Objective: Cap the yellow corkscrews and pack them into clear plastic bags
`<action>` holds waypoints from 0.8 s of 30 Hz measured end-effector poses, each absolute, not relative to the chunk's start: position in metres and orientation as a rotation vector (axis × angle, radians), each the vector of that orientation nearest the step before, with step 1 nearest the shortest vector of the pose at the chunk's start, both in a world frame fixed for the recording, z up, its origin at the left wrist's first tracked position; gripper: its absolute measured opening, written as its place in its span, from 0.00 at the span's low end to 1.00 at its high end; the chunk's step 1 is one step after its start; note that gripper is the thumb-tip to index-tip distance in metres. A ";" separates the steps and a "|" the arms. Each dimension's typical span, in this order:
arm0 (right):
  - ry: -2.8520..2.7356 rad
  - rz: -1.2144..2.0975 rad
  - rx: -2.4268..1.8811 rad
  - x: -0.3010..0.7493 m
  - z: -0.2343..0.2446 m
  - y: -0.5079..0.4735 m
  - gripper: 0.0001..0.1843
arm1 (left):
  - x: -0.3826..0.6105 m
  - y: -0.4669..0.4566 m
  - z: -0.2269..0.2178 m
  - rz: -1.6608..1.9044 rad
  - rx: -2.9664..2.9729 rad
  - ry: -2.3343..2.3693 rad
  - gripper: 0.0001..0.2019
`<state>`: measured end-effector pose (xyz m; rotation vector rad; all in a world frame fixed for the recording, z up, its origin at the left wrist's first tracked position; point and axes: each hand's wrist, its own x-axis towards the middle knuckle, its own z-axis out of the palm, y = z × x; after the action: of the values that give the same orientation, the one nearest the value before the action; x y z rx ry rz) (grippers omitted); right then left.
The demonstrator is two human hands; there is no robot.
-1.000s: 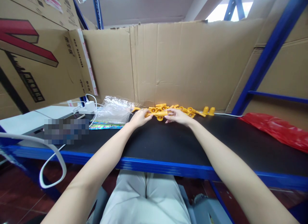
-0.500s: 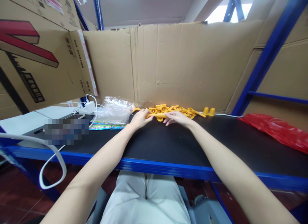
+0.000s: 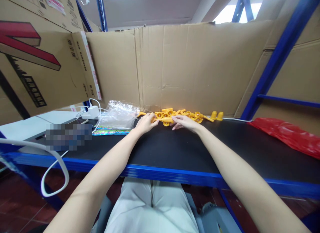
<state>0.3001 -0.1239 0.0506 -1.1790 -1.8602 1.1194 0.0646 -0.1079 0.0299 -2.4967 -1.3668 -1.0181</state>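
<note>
A heap of several small yellow plastic parts [image 3: 175,113] lies at the back of the black shelf top [image 3: 175,146], against the cardboard wall. Both arms reach out to it. My left hand [image 3: 145,122] is curled at the heap's left end, fingertips pinched on a yellow part. My right hand [image 3: 184,121] rests at the heap's front, fingers bent and pinching the other end of a yellow part [image 3: 167,120] that lies between the two hands. Two more yellow parts [image 3: 217,115] stand apart to the right.
A clear plastic bag [image 3: 118,114] on a coloured sheet lies left of the heap, with a white charger [image 3: 91,111] and cables beyond. A red plastic bag [image 3: 287,134] lies at the right. Cardboard [image 3: 190,66] walls the back; blue rack posts [image 3: 277,59] stand right.
Both hands have stayed at the heap; the right hand's fingers have drawn slightly nearer and closed on the yellow part. The heap has hardly shifted.
</note>
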 end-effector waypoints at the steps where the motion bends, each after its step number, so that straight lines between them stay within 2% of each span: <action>1: -1.850 1.113 -1.177 0.301 0.051 -0.124 0.23 | 0.064 -0.108 0.030 -1.016 -2.494 -1.372 0.14; 9: -1.842 1.130 -1.096 0.304 0.045 -0.118 0.28 | 0.065 -0.106 0.029 -1.011 -2.475 -1.337 0.15; 17: -1.857 1.094 -1.110 0.302 0.047 -0.121 0.20 | 0.065 -0.106 0.028 -1.018 -2.475 -1.336 0.15; 24: -1.823 1.091 -1.130 0.301 0.049 -0.123 0.19 | 0.065 -0.106 0.028 -1.021 -2.474 -1.316 0.15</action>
<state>0.3007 -0.1229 0.0486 -1.1302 -1.8234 1.0907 0.0647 -0.1063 0.0284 -2.4736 -1.3158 -1.0210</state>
